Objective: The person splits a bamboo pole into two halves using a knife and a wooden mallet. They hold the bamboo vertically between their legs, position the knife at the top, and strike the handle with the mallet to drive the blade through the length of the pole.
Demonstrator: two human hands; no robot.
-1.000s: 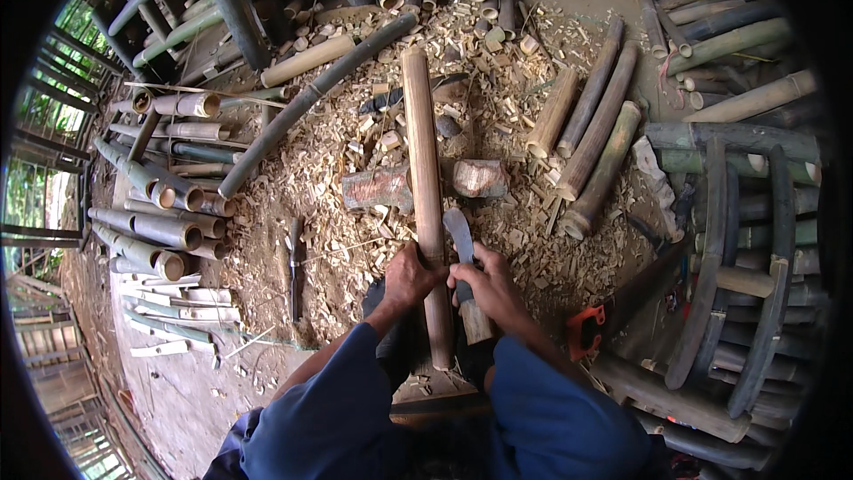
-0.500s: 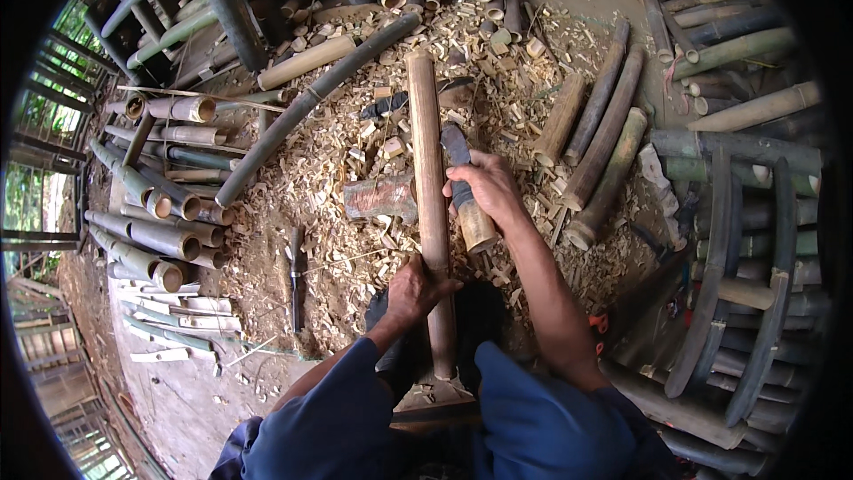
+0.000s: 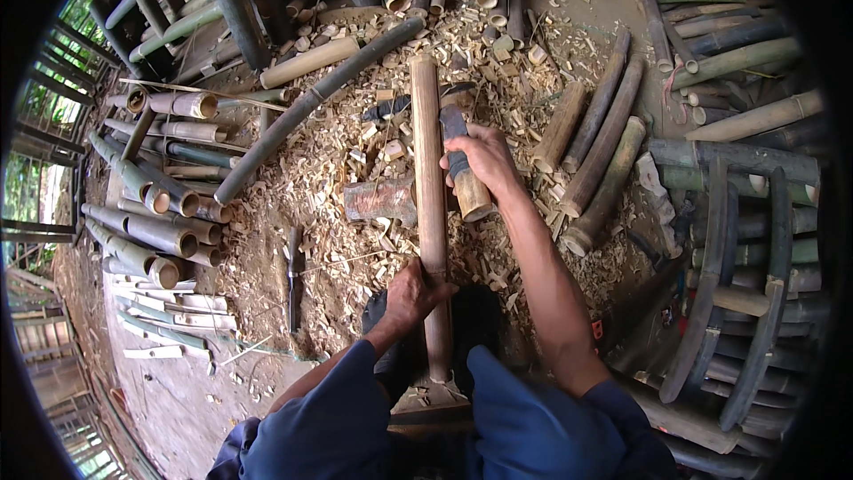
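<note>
A long pale bamboo pole [image 3: 426, 151] stands slanted in front of me, its lower end between my legs. My left hand [image 3: 412, 296] is closed around its lower part. Just right of the pole, my right hand [image 3: 484, 160] grips a hand tool [image 3: 474, 199] with a thick wooden butt, black wrapping and a dark, flat far end. The tool's exact kind is hard to make out. Left of the pole lies a short reddish-brown log [image 3: 380, 200]. Behind the pole rests another black-wrapped tool [image 3: 388, 108], partly hidden.
Wood chips [image 3: 355, 258] cover the ground around me. A slim dark tool [image 3: 294, 280] lies at left, near stacked bamboo tubes [image 3: 164, 227]. A long dark pole [image 3: 320, 111] slants across the far left. Several cut lengths [image 3: 604, 147] lie at right, beside a bamboo frame [image 3: 742, 298].
My right hand has moved slightly farther from me along the pole, carrying the tool with it. My left hand keeps its hold, and the view has shifted a little.
</note>
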